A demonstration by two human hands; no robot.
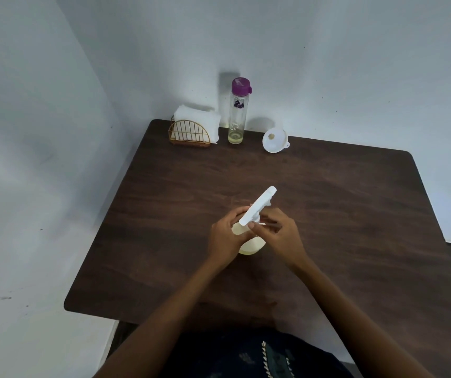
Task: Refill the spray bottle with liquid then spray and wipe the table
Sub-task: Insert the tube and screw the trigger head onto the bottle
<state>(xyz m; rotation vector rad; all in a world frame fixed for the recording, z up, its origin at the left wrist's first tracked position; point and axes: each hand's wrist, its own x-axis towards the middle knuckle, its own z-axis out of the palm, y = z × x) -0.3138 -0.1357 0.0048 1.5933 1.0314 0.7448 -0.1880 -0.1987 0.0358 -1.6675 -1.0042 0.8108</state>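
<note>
No legible text; purple print on glass bottle (237,115) unreadable.

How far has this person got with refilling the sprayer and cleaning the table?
Refilling looks done: the purple-capped bottle is nearly empty and capped, the funnel lies aside. In hand: the left hand grips the spray bottle while the right hand fits its trigger head. Left: spraying, then wiping with a napkin.
</note>
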